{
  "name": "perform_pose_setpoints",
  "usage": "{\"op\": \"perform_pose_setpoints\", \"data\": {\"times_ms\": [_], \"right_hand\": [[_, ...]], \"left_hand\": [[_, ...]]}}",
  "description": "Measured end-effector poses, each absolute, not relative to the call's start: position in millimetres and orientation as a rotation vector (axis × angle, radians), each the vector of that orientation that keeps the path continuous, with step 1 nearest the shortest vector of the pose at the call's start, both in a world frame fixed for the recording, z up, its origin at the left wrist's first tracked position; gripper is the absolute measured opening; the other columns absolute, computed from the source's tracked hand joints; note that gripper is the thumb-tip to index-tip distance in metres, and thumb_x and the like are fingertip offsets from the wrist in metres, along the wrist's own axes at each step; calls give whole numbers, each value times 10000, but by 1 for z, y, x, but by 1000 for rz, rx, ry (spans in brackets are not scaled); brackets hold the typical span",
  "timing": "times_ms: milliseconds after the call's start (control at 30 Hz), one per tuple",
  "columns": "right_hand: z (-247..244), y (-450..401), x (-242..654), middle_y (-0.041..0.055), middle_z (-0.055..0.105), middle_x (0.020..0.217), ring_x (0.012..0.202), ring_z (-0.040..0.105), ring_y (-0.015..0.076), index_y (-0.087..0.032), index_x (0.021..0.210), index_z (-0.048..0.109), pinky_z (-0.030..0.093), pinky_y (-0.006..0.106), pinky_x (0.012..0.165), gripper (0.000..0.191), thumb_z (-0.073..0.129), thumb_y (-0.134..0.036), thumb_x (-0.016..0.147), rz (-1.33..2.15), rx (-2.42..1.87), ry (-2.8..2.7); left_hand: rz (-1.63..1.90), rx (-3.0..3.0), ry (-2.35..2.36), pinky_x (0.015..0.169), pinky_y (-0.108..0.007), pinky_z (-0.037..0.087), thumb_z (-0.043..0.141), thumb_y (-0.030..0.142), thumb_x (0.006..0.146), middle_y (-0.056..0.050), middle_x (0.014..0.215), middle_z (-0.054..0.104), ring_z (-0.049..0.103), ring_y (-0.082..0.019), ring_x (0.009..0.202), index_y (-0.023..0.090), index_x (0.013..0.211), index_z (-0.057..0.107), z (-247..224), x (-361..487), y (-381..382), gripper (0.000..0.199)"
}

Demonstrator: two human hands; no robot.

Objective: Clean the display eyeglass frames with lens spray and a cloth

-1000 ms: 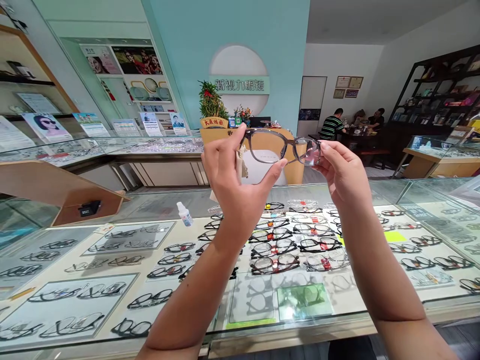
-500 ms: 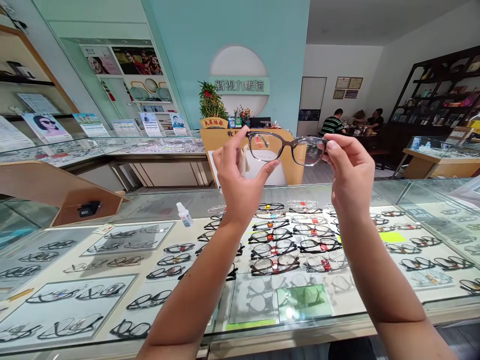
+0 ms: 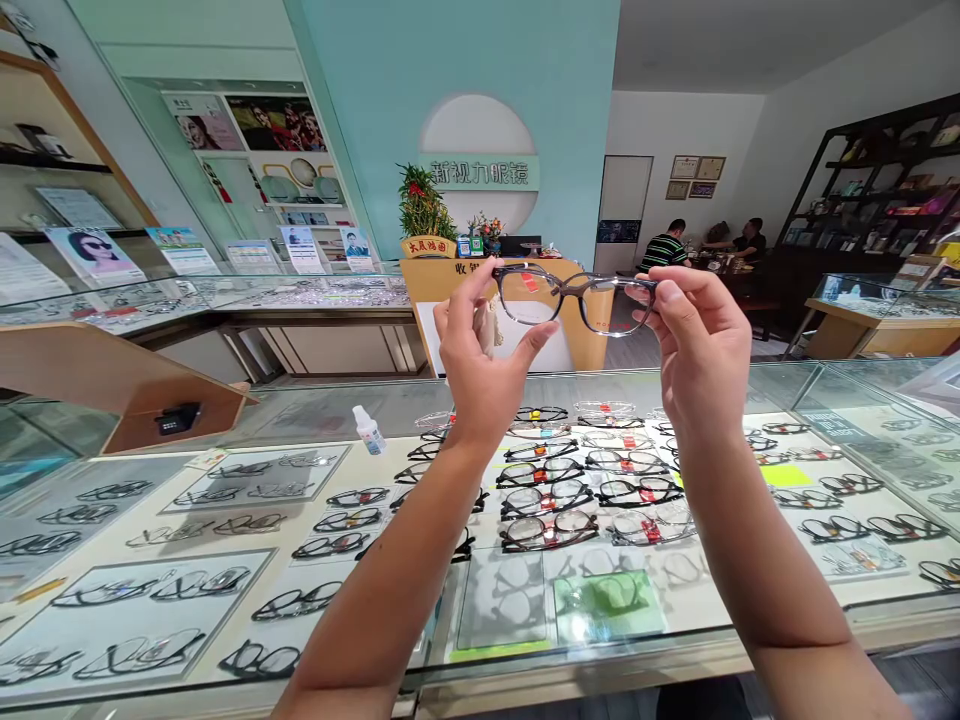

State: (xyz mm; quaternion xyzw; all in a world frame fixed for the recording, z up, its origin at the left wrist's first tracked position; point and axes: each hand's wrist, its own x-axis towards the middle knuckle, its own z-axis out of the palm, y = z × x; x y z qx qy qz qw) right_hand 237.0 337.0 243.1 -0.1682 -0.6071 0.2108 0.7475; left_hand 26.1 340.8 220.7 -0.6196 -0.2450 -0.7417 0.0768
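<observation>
Below you, a glass tabletop (image 3: 300, 410) is displaying rows of spectacles (image 3: 550, 497). Above it, you are holding eyeglasses (image 3: 574, 290) raised: your left grip (image 3: 480, 372) is spanning one lens, thumb below, finger above, with what looks like beige cloth (image 3: 490, 328) tucked in; your right grip (image 3: 701, 350) is pinching the other end.

L hand (image 3: 480, 370) pinches one side of dark-rimmed, clear-lens eyeglasses (image 3: 571, 290), beige cloth (image 3: 491, 325) in same hand; R hand (image 3: 705, 350) grips opp. side; specs held up above glass-topped display counter (image 3: 300, 412) w/ rows of mostly black spectacle frames (image 3: 544, 471) inside; small white plastic bottle (image 3: 369, 432) on top, left of L forearm (image 3: 405, 545); teal wall (image 3: 517, 50) behind, w/ round white panel (image 3: 480, 125).
</observation>
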Motion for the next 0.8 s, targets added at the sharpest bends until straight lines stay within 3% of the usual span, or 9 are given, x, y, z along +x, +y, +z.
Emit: {"op": "perform_pose_setpoints", "data": {"times_ms": [367,800], "right_hand": [[245,338,236,31,800,1116,1094,799,217,-317,1127,764,683,375,952,226,750,-498,993,607,-326,-1329],[246,340,236,-1,754,993,910,744,148,-316,1023,789,648,307,913,119,781,-428,982,688,-308,-1265]], "left_hand": [[-2207,-1872,-778,1235,-479,485,922,586,804,-72,1512,636,599,-301,1404,382,1527,582,220,29,337,824],[-2204,-1929,-707,1197,-434,526,886,588,855,-94,1525,633,639,-299,1426,365,1561,498,221,31,335,835]]}}
